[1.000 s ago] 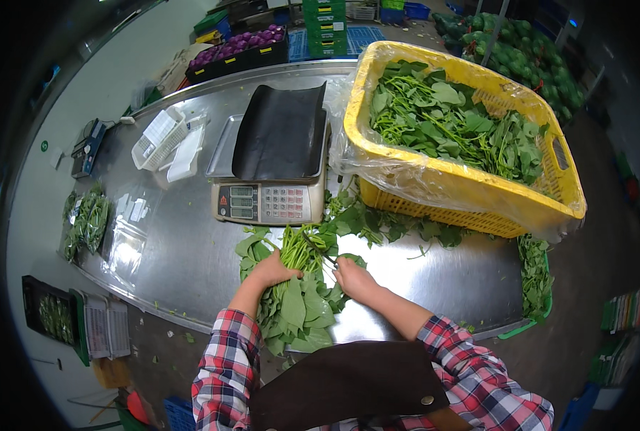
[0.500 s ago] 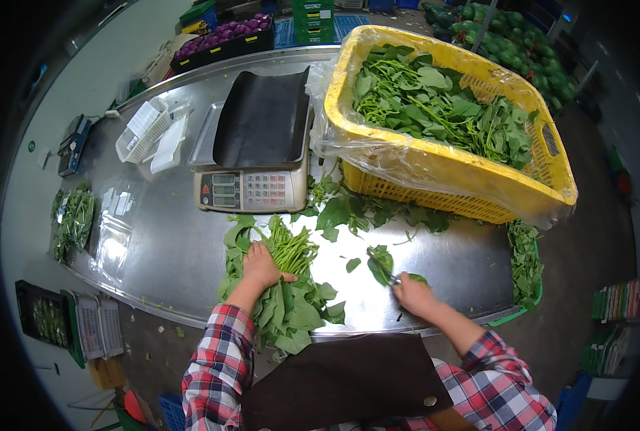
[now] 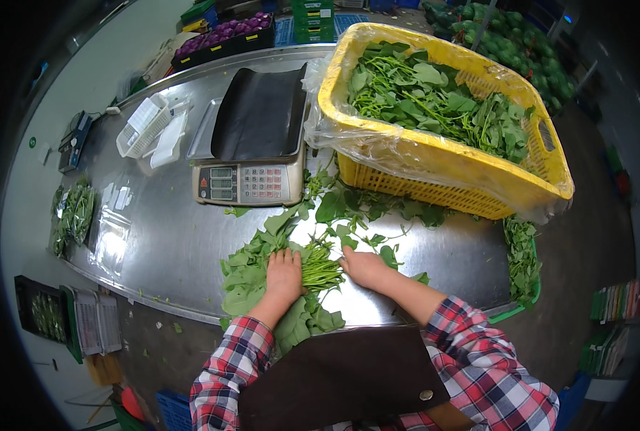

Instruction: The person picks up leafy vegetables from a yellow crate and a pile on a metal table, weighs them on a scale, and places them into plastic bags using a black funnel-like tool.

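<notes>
Near edge of the surface: brown apron point(image 3: 341, 381) against it, plaid sleeves point(image 3: 226, 359) either side.

Just in from the near edge, about mid-length: bundle of leafy greens point(image 3: 242, 280), lying flat on the steel surface point(image 3: 165, 241). Leaves toward the left edge, pale stem ends point(image 3: 321, 267) toward the right.

Left hand point(image 3: 284, 276): palm down, gripping the bundle across its middle, fingers over the top, thumb on the near side by the stems.

Right hand point(image 3: 365, 269): fingers curled at the stem ends; cannot tell whether they close on anything, the inside of the hand being hidden.

Right edge, near corner: green crate point(image 3: 534, 287) of greens, just beside the surface.

Left edge, toward the near corner: clear-bagged greens point(image 3: 74, 215).

Beyond the bundle: loose leafy sprigs point(image 3: 334, 205) strewn along the foot of the yellow crate point(image 3: 435, 149). That crate fills the far right corner, plastic-lined, holding more greens point(image 3: 442, 100).

Left of it: scale point(image 3: 250, 184) topped by a curved black tray point(image 3: 259, 115). Toward the far left edge, a small white basket point(image 3: 144, 131).

Past the far edge: black crate of purple vegetables point(image 3: 223, 36).
</notes>
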Motion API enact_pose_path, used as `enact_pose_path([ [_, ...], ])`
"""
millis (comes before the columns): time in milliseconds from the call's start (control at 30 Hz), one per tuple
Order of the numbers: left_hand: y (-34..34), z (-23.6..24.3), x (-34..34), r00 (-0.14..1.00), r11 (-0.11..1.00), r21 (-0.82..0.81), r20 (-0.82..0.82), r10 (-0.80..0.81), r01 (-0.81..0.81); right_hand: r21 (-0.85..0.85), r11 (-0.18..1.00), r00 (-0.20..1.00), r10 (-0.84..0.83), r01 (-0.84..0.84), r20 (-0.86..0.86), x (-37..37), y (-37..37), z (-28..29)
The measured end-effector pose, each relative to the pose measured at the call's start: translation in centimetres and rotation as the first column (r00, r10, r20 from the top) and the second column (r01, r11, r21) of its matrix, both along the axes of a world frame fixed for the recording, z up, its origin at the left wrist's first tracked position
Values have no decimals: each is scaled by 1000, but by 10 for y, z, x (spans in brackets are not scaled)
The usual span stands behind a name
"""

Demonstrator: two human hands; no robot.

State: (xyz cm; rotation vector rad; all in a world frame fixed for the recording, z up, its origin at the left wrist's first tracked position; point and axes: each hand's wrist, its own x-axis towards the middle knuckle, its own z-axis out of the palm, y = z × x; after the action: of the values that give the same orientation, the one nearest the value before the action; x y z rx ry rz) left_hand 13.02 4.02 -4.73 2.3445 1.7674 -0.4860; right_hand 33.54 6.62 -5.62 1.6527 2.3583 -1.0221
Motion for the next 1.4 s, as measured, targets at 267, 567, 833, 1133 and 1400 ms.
enact_pose_path([
  [267,-4,13,2,998,998,-11,-25,-56,56,-90,957,958,-282,278,-43,137,-92,8],
  [567,47,19,-4,988,962,-269,132,76,-38,128,868,833,-404,479,-378,93,-102,14],
  [833,43,85,-5,666,651,-738,397,631,-177,596,770,928,12,229,-372,20,-51,57],
  [1133,-1,124,-7,220,482,-871,492,843,98,605,780,977,-34,159,-212,56,-28,16],
  [1400,-31,92,-24,-368,457,-860,358,858,229,452,821,914,-191,348,-358,84,-40,53],
])
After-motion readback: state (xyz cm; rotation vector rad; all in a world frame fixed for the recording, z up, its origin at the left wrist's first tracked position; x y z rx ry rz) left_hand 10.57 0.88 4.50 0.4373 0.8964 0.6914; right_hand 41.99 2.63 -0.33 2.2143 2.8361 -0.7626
